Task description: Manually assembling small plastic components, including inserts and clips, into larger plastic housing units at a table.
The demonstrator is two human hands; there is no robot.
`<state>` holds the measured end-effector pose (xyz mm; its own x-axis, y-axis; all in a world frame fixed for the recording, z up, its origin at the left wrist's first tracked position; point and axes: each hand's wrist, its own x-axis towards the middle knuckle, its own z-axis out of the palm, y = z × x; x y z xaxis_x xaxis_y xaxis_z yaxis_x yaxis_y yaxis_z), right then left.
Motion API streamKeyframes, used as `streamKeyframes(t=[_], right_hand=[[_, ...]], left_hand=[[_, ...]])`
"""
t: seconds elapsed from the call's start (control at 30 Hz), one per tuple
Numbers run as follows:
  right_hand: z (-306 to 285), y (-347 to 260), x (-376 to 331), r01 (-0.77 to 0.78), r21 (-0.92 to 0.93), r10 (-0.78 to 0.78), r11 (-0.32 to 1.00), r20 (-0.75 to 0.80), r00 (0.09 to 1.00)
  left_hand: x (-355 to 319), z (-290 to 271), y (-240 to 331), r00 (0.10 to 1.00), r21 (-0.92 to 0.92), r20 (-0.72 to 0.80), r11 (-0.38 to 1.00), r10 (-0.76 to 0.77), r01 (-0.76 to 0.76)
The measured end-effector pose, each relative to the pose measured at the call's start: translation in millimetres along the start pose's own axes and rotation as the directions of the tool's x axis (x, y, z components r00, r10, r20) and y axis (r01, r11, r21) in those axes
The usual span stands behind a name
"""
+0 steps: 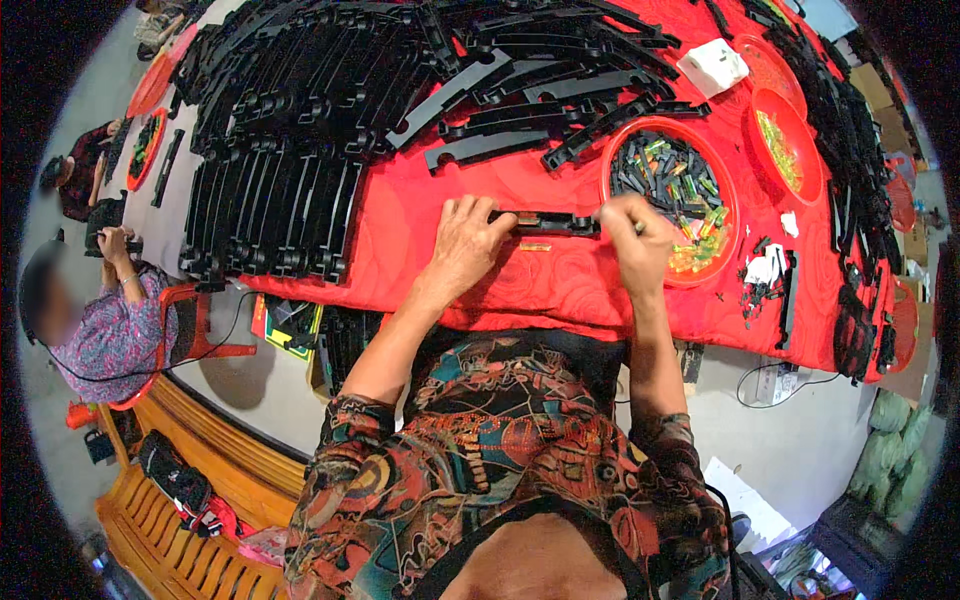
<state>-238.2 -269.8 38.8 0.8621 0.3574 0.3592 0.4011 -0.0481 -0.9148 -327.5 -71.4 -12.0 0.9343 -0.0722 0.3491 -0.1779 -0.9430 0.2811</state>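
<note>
The black strip (560, 224) is at the centre of the frame, its long axis running left to right, nearly level. The left hand (470, 240) pinches its left end between thumb and fingers. The blurred right hand (641, 238) curls its fingers by the right end; what they grip, one cannot tell. A yellow-green tube (536, 247) lies just below, roughly parallel.

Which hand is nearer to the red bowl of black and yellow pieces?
Right. In view, the right hand overlaps the lower-left edge of the red bowl; the left hand is farther left, gripping a black part.
</note>
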Motion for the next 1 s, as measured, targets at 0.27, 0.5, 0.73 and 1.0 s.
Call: streamKeyframes(t=[0.27, 0.5, 0.73, 1.0], right_hand=[[28.0, 36.8, -52.4, 0.209, -0.469, -0.112, 0.858, 0.227, 0.967], [31.6, 36.9, -55.6, 0.126, -0.542, 0.017, 0.831, 0.251, 0.968], [23.8, 26.9, -54.0, 0.086, -0.499, -0.011, 0.862, 0.151, 0.988], [-51.1, 41.0, -21.2, -0.01, -0.653, -0.07, 0.757, -0.096, 0.993]], left_hand=[[-4.7, -21.7, 1.0, 0.981, -0.106, -0.194, 0.994, -0.017, -0.004], [-14.1, -17.7, -4.1, 0.986, -0.133, -0.143, 0.988, -0.091, 0.072], [-16.7, -9.3, -4.9, 0.983, -0.157, -0.138, 0.982, -0.123, 0.101], [-14.9, -8.1, -8.1, 0.981, -0.222, -0.151, 0.971, -0.119, 0.084]])
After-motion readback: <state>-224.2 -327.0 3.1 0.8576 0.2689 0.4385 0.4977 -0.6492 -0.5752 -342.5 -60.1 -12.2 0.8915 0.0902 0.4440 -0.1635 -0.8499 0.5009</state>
